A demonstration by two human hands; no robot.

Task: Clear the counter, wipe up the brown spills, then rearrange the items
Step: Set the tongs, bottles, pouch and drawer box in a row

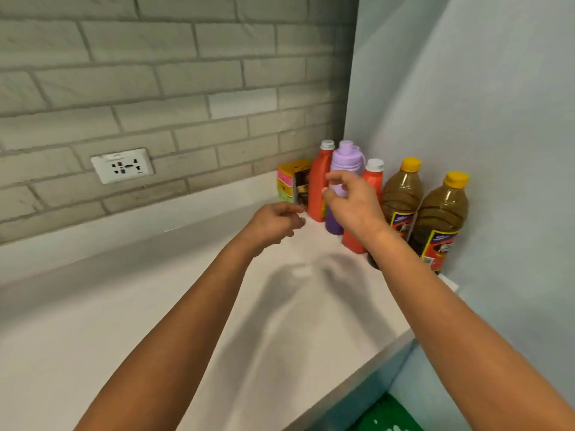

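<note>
- White counter (155, 306), bare surface with no brown marks showing; items grouped in its far right corner
- Two brown-liquid bottles (401, 194) with yellow caps stand rightmost; their label writing is too blurred to read
- Two red bottles (318, 185) with white caps flank a purple bottle (343, 160)
- Yellow and pink box (292, 183) stands leftmost
- Right hand (351, 203), fingers loosely spread before the purple bottle, holding nothing
- Left hand (275, 223), fingers curled, near the box; contact unclear
</note>
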